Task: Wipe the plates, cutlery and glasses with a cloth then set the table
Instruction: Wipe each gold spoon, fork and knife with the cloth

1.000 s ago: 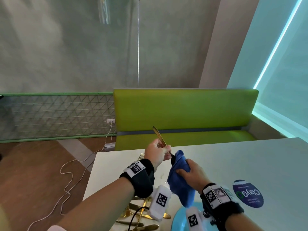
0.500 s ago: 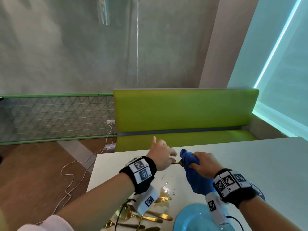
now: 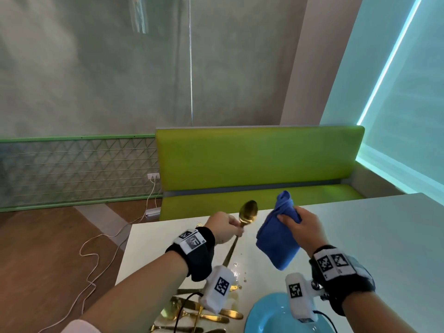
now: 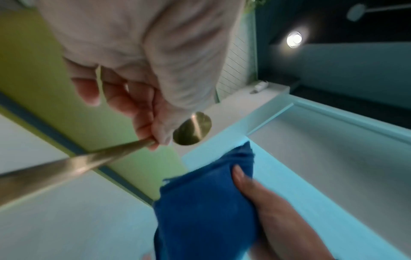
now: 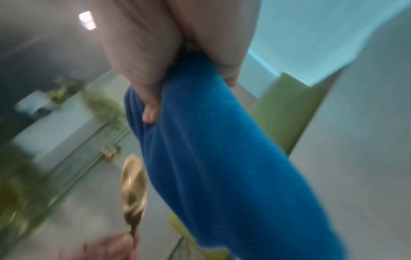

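My left hand (image 3: pixel 227 228) pinches a gold spoon (image 3: pixel 248 213) near its neck, bowl up and handle slanting down toward the table. In the left wrist view the spoon (image 4: pixel 192 129) shows its bowl past my curled fingers. My right hand (image 3: pixel 300 228) grips a folded blue cloth (image 3: pixel 276 241), which hangs a short way to the right of the spoon without touching it. The cloth (image 5: pixel 211 158) fills the right wrist view, with the spoon (image 5: pixel 133 186) to its left. A light blue plate (image 3: pixel 266 316) lies on the white table (image 3: pixel 360 236) below my right wrist.
Several gold cutlery pieces (image 3: pixel 204 316) lie near the table's front left, beside water drops (image 3: pixel 236 267). A green bench (image 3: pixel 259 169) stands behind the table. A white cable (image 3: pixel 96 255) trails over the wooden floor at the left.
The spoon has come out of the cloth and turned bowl up in my left hand. My right hand has drawn the cloth away to the right.
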Demonstrator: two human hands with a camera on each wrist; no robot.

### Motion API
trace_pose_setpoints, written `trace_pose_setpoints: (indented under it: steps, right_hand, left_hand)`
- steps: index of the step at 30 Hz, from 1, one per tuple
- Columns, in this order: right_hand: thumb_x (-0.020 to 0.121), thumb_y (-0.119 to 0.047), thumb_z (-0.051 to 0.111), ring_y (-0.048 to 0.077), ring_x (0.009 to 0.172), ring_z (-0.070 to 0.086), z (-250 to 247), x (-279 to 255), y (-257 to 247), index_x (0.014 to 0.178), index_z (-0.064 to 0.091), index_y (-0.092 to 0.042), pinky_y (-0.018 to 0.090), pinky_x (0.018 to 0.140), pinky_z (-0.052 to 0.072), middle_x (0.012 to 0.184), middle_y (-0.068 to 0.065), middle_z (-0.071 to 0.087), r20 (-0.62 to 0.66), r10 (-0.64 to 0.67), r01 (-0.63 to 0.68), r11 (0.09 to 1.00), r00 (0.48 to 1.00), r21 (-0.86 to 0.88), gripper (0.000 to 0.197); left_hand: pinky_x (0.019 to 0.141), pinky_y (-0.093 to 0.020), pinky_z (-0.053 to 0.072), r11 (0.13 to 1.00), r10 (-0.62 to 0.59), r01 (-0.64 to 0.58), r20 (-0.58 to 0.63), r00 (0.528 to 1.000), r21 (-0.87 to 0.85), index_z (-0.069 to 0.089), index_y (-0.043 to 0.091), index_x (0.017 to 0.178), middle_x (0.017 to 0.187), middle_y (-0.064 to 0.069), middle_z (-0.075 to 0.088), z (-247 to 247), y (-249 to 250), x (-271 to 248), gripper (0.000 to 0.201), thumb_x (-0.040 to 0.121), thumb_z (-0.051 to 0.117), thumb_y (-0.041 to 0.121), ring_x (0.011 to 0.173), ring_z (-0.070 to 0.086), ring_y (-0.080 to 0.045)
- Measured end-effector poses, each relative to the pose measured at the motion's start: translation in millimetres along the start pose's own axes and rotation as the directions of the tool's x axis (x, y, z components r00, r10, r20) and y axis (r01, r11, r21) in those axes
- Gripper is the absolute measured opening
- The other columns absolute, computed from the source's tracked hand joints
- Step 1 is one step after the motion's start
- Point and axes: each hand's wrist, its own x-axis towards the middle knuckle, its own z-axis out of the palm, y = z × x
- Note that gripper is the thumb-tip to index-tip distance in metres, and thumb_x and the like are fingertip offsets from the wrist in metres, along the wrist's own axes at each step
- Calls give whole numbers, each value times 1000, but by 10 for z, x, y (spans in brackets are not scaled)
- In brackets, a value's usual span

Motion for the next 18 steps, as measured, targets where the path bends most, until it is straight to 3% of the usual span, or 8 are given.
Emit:
trace_pose_setpoints:
  steps: [3,5,8,11,14,18]
  right_hand:
    - [87,-16,61,20,63,46,50,-51,30,66,55,-3,27,58,33,64,8,53,229,67,-88,993,971,82,26]
    - [89,-19,59,18,65,45,221,-79,-5,61,51,-9,28,60,33,65,9,51,349,48,-68,997,936,45,30]
    - [90,-22,56,19,71,49,493,-100,-91,68,54,-9,31,66,39,72,13,55,390,36,-70,995,920,73,26]
    - [90,-18,56,34,84,64,552,-100,-175,84,64,1,46,85,51,90,22,68,412,102,-196,961,906,193,21]
    - [89,-12,57,30,75,63,576,-134,-224,72,63,-9,42,83,52,81,17,67,447,144,-286,920,883,268,18]
    - [85,-14,60,23,75,57,843,-108,-234,62,58,-15,31,73,47,80,14,63,500,166,-236,969,850,79,23]
  left_hand:
    - [63,-21,37,960,-69,43,-86,994,-278,64,10,82,80,-2,65,-46,-12,2,4,84,67,10,68,51,-7]
    - [57,-18,37,921,-78,42,-78,994,-387,58,13,72,70,-1,62,5,32,13,17,84,67,6,63,51,-7]
    - [46,-10,39,885,-75,28,-82,994,-465,57,13,65,59,1,58,107,102,8,27,85,58,-5,50,53,-3]
    - [34,-6,35,858,-89,39,-74,993,-512,56,11,64,35,11,54,117,106,-5,31,86,50,-11,29,47,4]
    - [31,-6,33,843,-78,49,-33,996,-535,57,11,67,33,12,53,91,70,-78,30,86,50,-11,28,48,4]
    - [33,-6,29,828,-170,113,-53,984,-550,59,12,66,38,14,54,0,-165,-27,27,82,57,-10,39,48,-1]
